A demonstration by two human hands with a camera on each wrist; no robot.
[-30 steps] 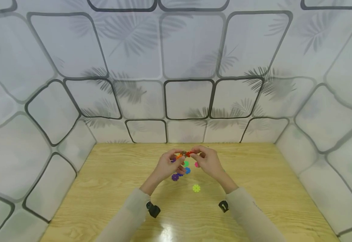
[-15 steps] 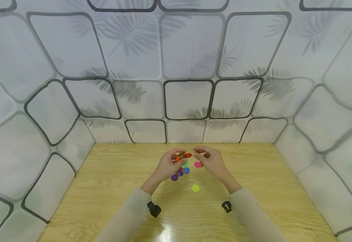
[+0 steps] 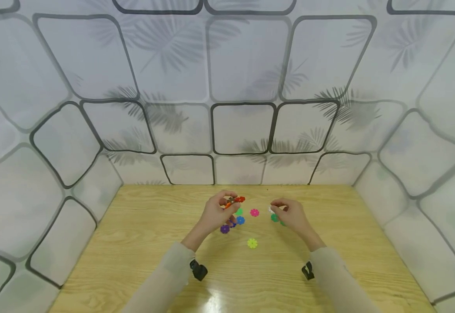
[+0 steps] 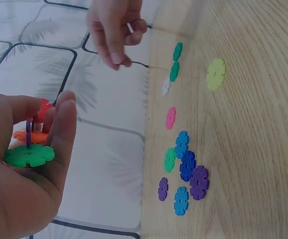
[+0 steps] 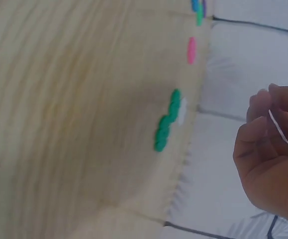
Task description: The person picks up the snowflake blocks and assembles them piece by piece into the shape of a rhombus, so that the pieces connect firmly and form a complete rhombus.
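At the left, a pale sleeve (image 3: 164,271) reaches over the wooden surface (image 3: 149,230), a black device (image 3: 199,271) by its cuff. The left hand (image 3: 214,213), raised off the surface, has its thumb and fingers curled round a cluster (image 3: 235,201) of notched discs. Seen from the left wrist, it includes a flat green disc (image 4: 29,156) in the palm, an upright purple disc (image 4: 28,134) on it, an orange disc (image 4: 20,135) behind and a red disc (image 4: 45,108) farther off. The head view also shows a brown disc (image 3: 231,200); the joints are partly hidden.

Beneath and beside that hand lie loose discs: a small purple one (image 4: 163,189), a light blue one (image 4: 181,201), a big purple one (image 3: 225,228) touching a dark blue one (image 3: 233,224), a light green one (image 3: 239,212) and a mid-blue one (image 3: 240,220). Next, nearer the person, comes a yellow one (image 3: 252,243), apart from the rest, then a pink one (image 3: 254,212).

Farther right, a white disc (image 4: 165,86) sits just beside a pair of dark green discs (image 4: 174,71). The right hand (image 3: 293,216) is above the surface near them, fingers loosely bent, thumb close to the fingertips, with nothing visibly gripped. Another black device (image 3: 308,271) is at the right cuff.
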